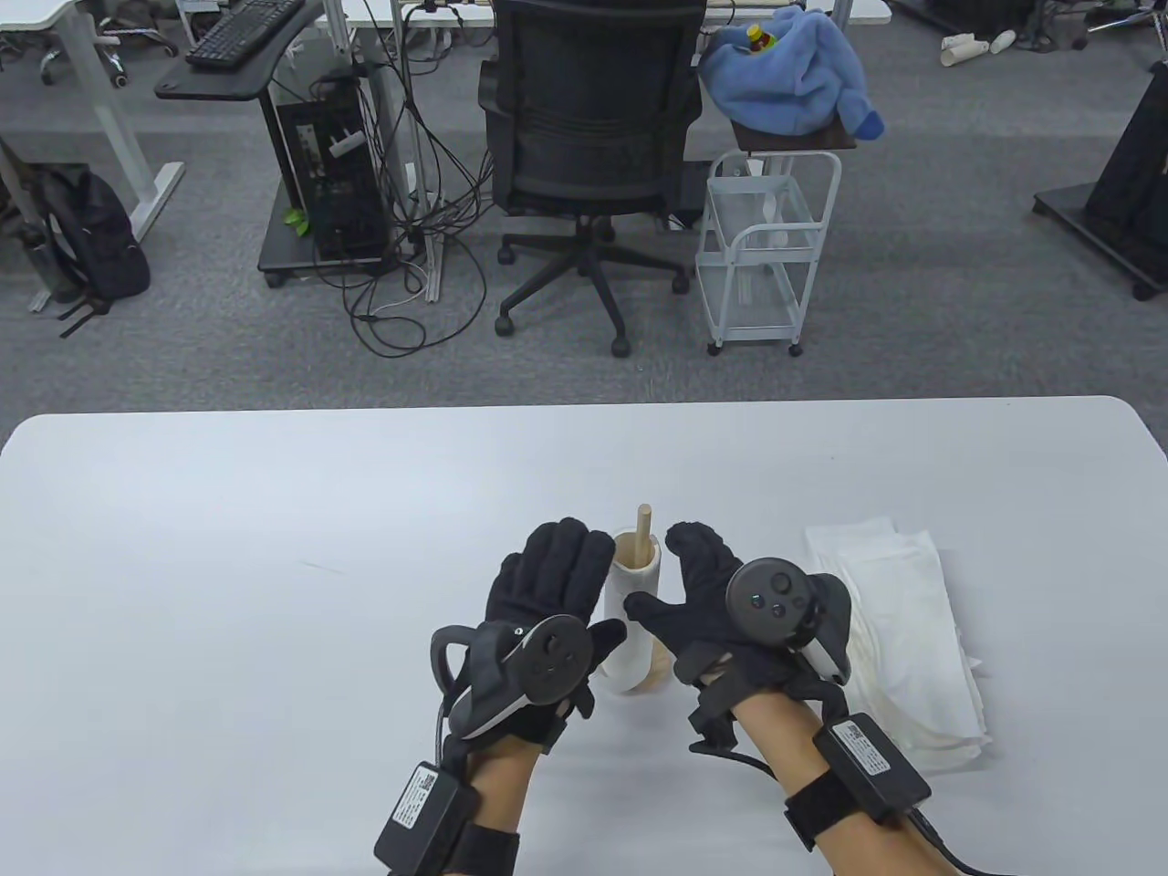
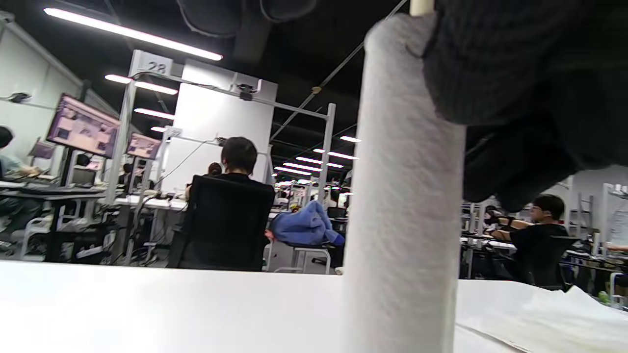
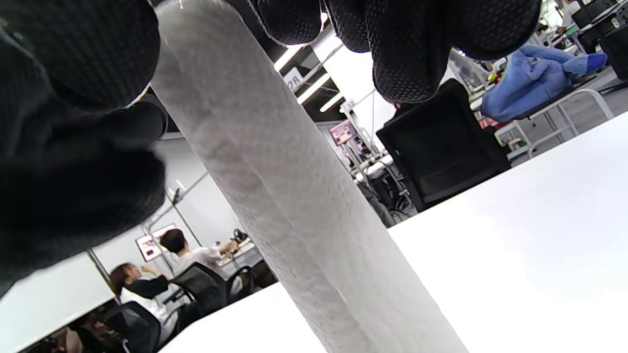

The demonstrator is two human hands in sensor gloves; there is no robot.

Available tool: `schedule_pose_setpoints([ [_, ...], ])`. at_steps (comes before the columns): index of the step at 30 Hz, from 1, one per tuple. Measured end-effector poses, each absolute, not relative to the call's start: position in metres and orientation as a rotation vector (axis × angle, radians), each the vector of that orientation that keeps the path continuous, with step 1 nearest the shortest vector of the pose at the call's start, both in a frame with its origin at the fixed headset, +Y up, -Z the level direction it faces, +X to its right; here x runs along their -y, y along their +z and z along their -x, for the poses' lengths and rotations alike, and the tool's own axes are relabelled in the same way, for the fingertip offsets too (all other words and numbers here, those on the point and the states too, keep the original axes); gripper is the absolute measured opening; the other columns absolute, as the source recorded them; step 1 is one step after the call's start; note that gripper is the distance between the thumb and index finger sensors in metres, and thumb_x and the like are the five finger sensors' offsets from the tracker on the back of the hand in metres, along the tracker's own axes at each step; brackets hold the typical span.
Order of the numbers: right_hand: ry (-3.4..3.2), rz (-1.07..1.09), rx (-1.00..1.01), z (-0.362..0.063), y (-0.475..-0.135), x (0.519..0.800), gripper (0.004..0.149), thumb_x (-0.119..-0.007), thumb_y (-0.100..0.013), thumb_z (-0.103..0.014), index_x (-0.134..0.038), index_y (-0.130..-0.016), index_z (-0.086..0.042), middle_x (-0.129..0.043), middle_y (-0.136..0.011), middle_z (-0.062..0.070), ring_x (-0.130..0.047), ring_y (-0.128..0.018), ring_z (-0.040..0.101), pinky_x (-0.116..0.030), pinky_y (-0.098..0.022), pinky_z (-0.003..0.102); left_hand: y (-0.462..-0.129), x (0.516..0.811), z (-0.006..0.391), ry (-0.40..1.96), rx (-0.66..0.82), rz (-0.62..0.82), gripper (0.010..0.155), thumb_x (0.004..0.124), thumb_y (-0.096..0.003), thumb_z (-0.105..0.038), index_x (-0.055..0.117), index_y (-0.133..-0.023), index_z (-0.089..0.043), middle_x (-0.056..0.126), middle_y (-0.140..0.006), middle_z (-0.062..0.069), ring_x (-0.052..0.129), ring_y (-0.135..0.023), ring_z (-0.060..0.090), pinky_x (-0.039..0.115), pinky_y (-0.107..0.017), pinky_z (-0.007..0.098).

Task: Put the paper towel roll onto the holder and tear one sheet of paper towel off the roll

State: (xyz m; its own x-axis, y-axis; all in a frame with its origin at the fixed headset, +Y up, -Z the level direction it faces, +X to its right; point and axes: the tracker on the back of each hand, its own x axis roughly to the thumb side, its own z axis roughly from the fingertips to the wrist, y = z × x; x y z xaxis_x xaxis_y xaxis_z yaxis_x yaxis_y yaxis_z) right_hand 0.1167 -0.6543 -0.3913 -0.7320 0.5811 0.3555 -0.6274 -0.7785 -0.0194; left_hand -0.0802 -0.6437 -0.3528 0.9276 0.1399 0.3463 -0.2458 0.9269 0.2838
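The paper towel roll stands upright on the holder, whose wooden post pokes out of the cardboard core, near the front middle of the tabletop. The left hand lies along the roll's left side with fingers straight, and the right hand sits at its right side, fingers mostly straight and thumb reaching toward the roll; neither plainly grips it, so both read as open.

The roll looks thin, with little paper left, and the holder seems light. A sideways tug on a sheet could likely tip the whole stand or drag it along the tabletop unless one hand steadies the top. A pull that is too quick might also spin off several sheets, or rip the sheet unevenly away from its perforation. I cannot see where the loose end of the paper lies, so finding it may take a turn of the roll.

A stack of white cloths or paper lies just right of the right hand, narrowing the room on that side. Left and beyond the roll, the tabletop offers wide room; the front edge is close behind the wrists.
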Motion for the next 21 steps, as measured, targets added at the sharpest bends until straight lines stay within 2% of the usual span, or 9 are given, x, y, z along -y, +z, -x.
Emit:
schedule_pose_setpoints([
  [4,2.369,-0.445,0.220,-0.112,-0.395,0.660,0.079,-0.079,-0.048,-0.061,-0.047,-0.103,-0.016,-0.043,-0.108,0.027,-0.074,-0.086,0.046,-0.060,-0.064,0.059,-0.363,0.654,0.069,0.196,0.346,-0.308,0.093,0.090,-0.0412,-0.051,0.022,-0.104,-0.042,0.019,-0.113,-0.011,0.039,-0.114,0.023,0.052,-0.083,0.051],
  [10,2.301,-0.531,0.311,-0.116,-0.399,0.663,0.062,-0.074,-0.051,-0.045,-0.053,-0.101,-0.014,-0.053,-0.104,0.023,-0.078,-0.083,0.043,-0.062,-0.063,0.057,-0.367,0.661,0.070,0.235,0.317,-0.367,0.089,0.090,-0.0418,-0.050,0.024,-0.102,-0.043,0.020,-0.111,-0.012,0.043,-0.113,0.020,0.054,-0.083,0.047],
  [13,2.288,-0.542,0.363,-0.122,-0.401,0.661,0.048,-0.071,-0.052,-0.035,-0.064,-0.095,-0.016,-0.065,-0.100,0.021,-0.084,-0.077,0.043,-0.065,-0.060,0.057,-0.368,0.664,0.073,0.294,0.311,-0.371,0.085,0.088,-0.0424,-0.052,0.026,-0.101,-0.047,0.020,-0.111,-0.014,0.044,-0.112,0.021,0.054,-0.083,0.048],
  [15,2.298,-0.553,0.403,-0.126,-0.404,0.660,0.041,-0.072,-0.052,-0.032,-0.072,-0.090,-0.017,-0.069,-0.097,0.020,-0.085,-0.075,0.042,-0.065,-0.059,0.057,-0.368,0.666,0.072,0.321,0.325,-0.367,0.081,0.085,-0.0439,-0.053,0.027,-0.100,-0.049,0.021,-0.111,-0.014,0.044,-0.113,0.022,0.053,-0.083,0.050],
  [17,2.349,-0.589,0.426,-0.127,-0.405,0.660,0.040,-0.073,-0.051,-0.032,-0.074,-0.089,-0.018,-0.070,-0.096,0.019,-0.086,-0.074,0.042,-0.065,-0.058,0.057,-0.366,0.665,0.069,0.330,0.340,-0.394,0.072,0.077,-0.0472,-0.054,0.028,-0.100,-0.049,0.023,-0.112,-0.012,0.044,-0.113,0.023,0.052,-0.083,0.051],
  [21,2.427,-0.659,0.480,-0.127,-0.402,0.662,0.040,-0.073,-0.051,-0.032,-0.074,-0.089,-0.019,-0.070,-0.096,0.018,-0.085,-0.074,0.041,-0.064,-0.059,0.057,-0.367,0.665,0.066,0.391,0.324,-0.389,0.066,0.073,-0.0486,-0.053,0.033,-0.101,-0.043,0.025,-0.112,-0.009,0.044,-0.112,0.026,0.049,-0.082,0.054],
])
